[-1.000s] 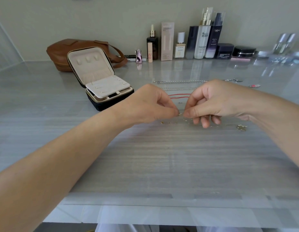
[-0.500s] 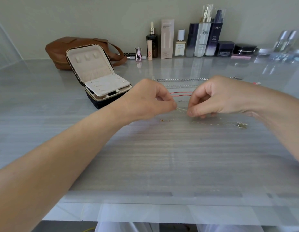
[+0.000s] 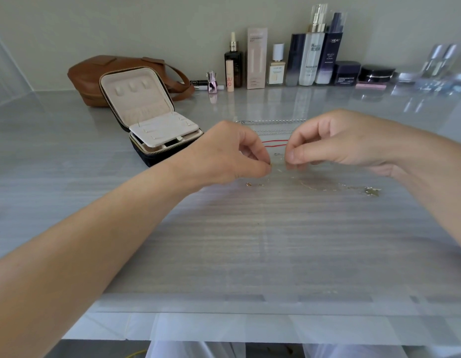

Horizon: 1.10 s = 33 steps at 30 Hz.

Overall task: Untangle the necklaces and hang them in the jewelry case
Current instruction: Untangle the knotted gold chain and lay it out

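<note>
- Two hands work above the worktop (image 3: 224,254): the left hand (image 3: 229,153) and the right hand (image 3: 340,140), fingertips facing each other across a small gap.
- Left grip: thumb and forefinger are pressed together, pinching one fine gold necklace (image 3: 310,186), and a gold bit shows at the thumb tip. Right grip: thumb and forefinger pinch the same chain, with the other fingers curled under.
- The gold necklace trails rightwards along the worktop to its one pendant (image 3: 371,191). One small gold ring (image 3: 248,184) lies on the worktop by the left hand, on the near side.
- Behind the hands lie two silver chains (image 3: 270,121), stretched sideways, and one red cord (image 3: 274,142) seen as two strands.
- One jewelry case (image 3: 152,120) stands open near the left hand, its lid tilted back with three tabs (image 3: 132,87) in a row.
- One brown bag (image 3: 108,73) sits behind the case. The cosmetics (image 3: 312,52) line the wall: seven upright bottles, tubes and boxes and two dark jars. The pieces at the far right are too blurred to count.
- A broad bare stretch of worktop runs from the hands to the near edge, while the back edge is crowded.
- A second ago the fingertips met. They now sit slightly apart, and the pendant lies about where it did.
</note>
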{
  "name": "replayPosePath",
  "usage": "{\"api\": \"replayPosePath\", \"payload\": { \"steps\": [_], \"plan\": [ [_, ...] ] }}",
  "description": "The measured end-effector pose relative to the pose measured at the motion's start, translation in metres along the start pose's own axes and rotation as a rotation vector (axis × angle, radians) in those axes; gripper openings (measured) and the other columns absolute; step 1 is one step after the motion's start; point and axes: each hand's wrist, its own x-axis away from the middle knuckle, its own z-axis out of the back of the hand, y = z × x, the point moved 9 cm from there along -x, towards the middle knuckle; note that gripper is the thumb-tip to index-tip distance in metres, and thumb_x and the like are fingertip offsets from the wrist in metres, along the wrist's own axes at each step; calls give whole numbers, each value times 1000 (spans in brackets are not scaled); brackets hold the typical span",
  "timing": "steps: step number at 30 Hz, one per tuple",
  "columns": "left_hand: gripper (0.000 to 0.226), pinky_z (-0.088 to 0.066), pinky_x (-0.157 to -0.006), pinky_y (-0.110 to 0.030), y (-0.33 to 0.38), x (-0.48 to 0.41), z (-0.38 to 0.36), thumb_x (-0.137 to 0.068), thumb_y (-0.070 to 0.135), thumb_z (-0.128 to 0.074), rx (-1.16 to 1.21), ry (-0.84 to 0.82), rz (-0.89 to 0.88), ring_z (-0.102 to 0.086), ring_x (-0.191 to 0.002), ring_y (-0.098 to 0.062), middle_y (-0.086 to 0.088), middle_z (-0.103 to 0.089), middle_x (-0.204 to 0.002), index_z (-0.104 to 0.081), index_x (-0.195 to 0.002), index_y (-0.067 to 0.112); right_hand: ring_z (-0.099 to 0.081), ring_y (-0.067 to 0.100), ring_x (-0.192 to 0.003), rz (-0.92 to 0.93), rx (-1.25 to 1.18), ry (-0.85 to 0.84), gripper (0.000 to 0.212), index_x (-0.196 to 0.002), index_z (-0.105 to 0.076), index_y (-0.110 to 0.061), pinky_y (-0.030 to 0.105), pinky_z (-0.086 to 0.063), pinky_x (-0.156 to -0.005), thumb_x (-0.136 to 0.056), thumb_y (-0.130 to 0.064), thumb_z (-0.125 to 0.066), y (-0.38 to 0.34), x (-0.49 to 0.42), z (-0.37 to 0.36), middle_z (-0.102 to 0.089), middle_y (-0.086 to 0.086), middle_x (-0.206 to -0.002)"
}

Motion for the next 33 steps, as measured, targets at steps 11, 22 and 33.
{"api": "replayPosePath", "payload": {
  "steps": [11, 22, 33],
  "plan": [
    [19, -53, -80, -25, -2, 2, -15, -77, 2, -68, 131, -119, 41, -64, -78, -8, -4, -72, -89, -70, -85, 20, -62, 8, -65, 33, -110, -64, 16, -71, -64, -13, 24, -45, -72, -84, -5, -57, -6, 2, -5, -71, 0, -68],
    [14, -49, -73, -17, -4, 2, -8, -77, 14, -70, 185, -52, 67, -59, -69, -1, 12, -66, -67, -70, -67, 24, -63, 7, -65, 29, -119, -59, 15, -70, -64, -12, 22, -47, -71, -82, -6, -57, -6, 2, -3, -71, 2, -69],
    [12, -40, -71, -17, -17, -1, -7, -72, 17, -72, 311, -39, 152, -54, -63, -1, 11, -63, -62, -69, -62, 23, -66, 9, -80, -62, 283, 56, 19, -78, -72, -27, 27, -49, -83, -69, -42, -65, -2, -1, 14, -72, -9, -77]
  ]
}}
